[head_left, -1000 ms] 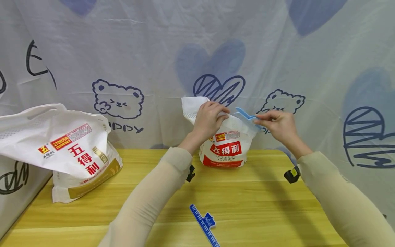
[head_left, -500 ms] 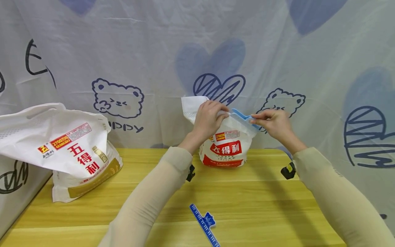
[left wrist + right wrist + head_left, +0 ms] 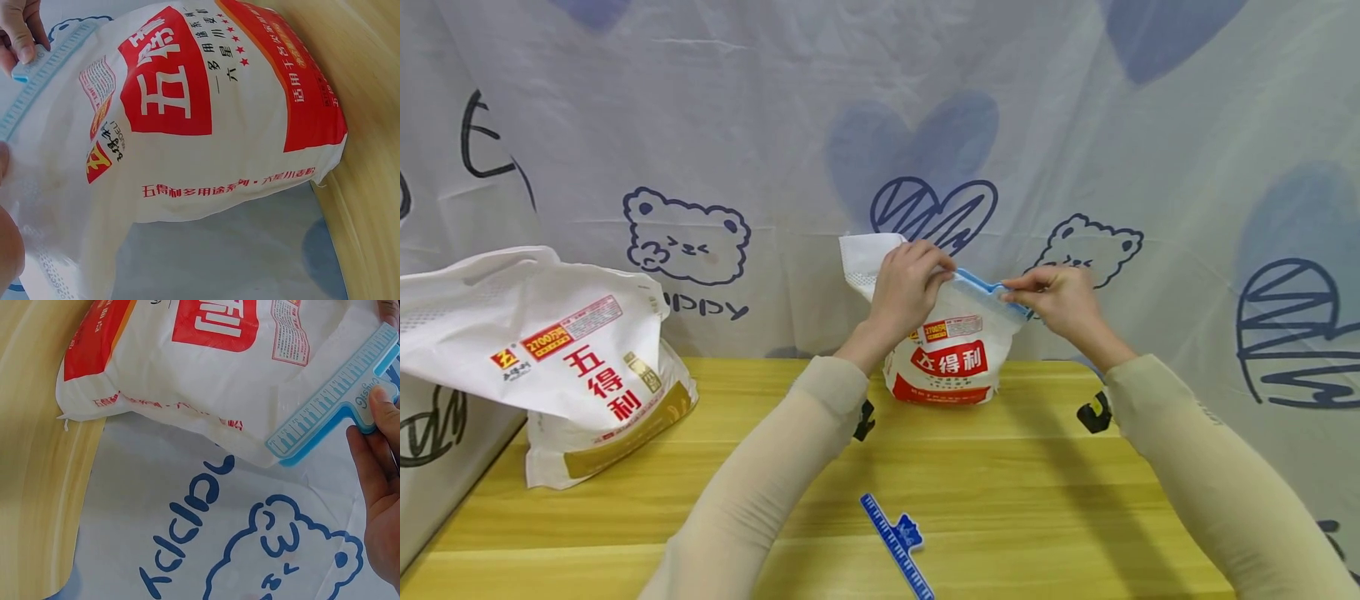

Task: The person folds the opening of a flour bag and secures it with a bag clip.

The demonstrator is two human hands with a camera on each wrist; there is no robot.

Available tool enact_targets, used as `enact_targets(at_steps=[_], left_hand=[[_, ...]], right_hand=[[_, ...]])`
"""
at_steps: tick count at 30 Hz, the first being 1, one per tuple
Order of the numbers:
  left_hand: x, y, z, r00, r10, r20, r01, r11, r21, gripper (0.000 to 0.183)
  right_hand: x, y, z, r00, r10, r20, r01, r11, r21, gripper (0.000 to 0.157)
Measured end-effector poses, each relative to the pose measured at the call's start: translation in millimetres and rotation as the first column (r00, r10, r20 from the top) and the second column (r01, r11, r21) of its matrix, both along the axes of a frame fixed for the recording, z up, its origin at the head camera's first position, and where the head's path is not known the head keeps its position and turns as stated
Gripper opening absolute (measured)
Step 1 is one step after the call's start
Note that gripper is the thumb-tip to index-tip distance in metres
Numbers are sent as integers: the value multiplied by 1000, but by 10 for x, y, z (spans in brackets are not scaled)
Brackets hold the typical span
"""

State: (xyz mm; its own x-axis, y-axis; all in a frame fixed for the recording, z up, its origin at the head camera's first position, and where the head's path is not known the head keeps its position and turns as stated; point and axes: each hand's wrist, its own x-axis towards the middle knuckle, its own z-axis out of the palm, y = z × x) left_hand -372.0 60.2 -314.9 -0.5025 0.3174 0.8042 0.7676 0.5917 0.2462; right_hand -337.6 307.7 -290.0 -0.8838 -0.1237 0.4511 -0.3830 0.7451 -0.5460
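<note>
A small white flour bag with red print [image 3: 951,360] stands on the table near the back. My left hand [image 3: 904,287] grips its gathered top on the left, the loose end sticking out beyond the fingers. A light blue ruler-marked sealing clip [image 3: 331,400] lies along the bag's upper right edge, with bag material between its two bars. My right hand [image 3: 1063,302] pinches the clip's handle between thumb and fingers. In the left wrist view, the clip [image 3: 53,72] runs along the bag's mouth.
A larger white flour bag [image 3: 602,375] with a gold band stands at the left, its top flopped over leftward. A dark blue ruler-marked clip [image 3: 895,542] lies on the wooden table [image 3: 1000,500] near the front. A printed cloth [image 3: 805,125] hangs behind.
My right hand has moved left with the light blue clip, sliding it along the bag's top edge toward my left hand. The clip's bars look closer together. My left hand keeps its place.
</note>
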Motion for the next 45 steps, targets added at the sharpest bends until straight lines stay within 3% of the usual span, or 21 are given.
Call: enact_targets(at_steps=[25, 45], left_hand=[[1, 15, 35, 1000, 23, -12, -23, 1000, 1, 9], [11, -17, 74, 997, 19, 76, -17, 999, -35, 10]], right_hand=[[-29, -55, 13, 997, 16, 70, -16, 1000, -1, 22], [72, -61, -137, 991, 79, 109, -64, 990, -128, 36]])
